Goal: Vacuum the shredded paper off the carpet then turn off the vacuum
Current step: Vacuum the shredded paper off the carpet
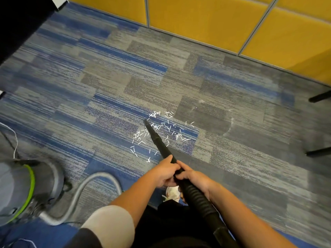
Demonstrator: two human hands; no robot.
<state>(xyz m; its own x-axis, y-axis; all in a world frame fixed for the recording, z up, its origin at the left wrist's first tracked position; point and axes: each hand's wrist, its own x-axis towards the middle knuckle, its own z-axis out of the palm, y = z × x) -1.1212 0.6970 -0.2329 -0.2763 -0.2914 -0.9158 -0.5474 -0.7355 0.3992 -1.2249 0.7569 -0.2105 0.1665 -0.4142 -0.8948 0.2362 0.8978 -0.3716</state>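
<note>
On the carpet (232,158), shredded paper (141,136) is scattered round the wand (161,146) tip, feather-light, easily blown about. The stiff wand is gripped by left hand (163,173) and right hand (196,178), fingers curled round.

White paper shreds (155,115) scattered on blue-grey carpet (107,77) around black vacuum nozzle (161,145).

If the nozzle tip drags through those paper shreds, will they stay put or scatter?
Likely scatter: the shredded paper is thin, tiny strips lying loose on the carpet, so probably very light. The nozzle may flick some; carpet texture may snag others.
</note>
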